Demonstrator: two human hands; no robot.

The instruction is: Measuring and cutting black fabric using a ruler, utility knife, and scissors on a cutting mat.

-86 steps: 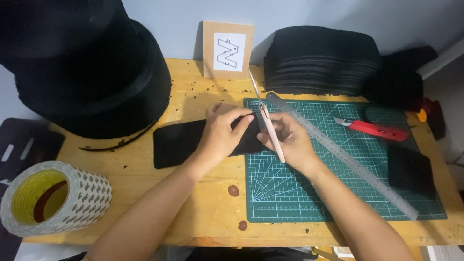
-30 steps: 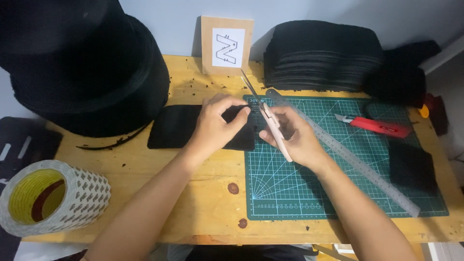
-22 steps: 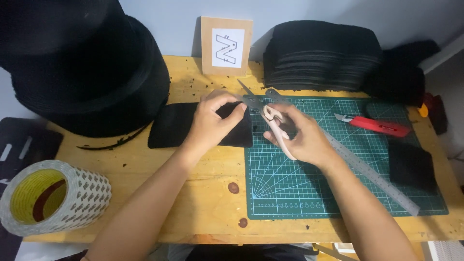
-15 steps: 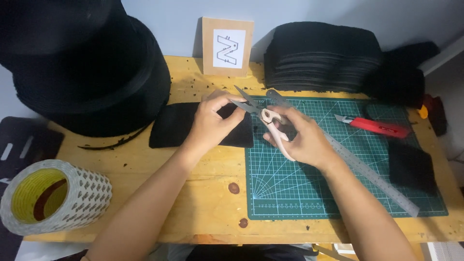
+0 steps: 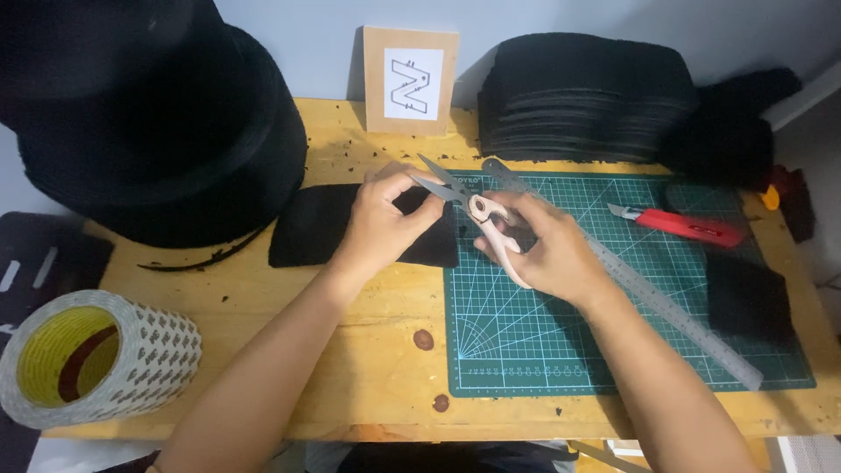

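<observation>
My right hand (image 5: 547,250) grips a pair of pale pink-handled scissors (image 5: 477,215) with the blades spread open and pointing up-left. My left hand (image 5: 381,223) pinches the top edge of a flat black foam piece (image 5: 311,226) that lies across the left border of the green cutting mat (image 5: 613,350). The blade tips sit right beside my left fingers, at the foam's upper edge. Part of the foam is hidden under my left hand.
A steel ruler (image 5: 666,307) lies diagonally on the mat, a red utility knife (image 5: 688,226) beyond it. A stack of black foam sheets (image 5: 578,96) and a small card (image 5: 412,81) stand at the back. Large black foam rolls (image 5: 149,114) left, tape roll (image 5: 96,355) front left.
The scissors went from shut and upright to open and tilted toward the foam. My left hand shifted its pinch along the foam's top edge.
</observation>
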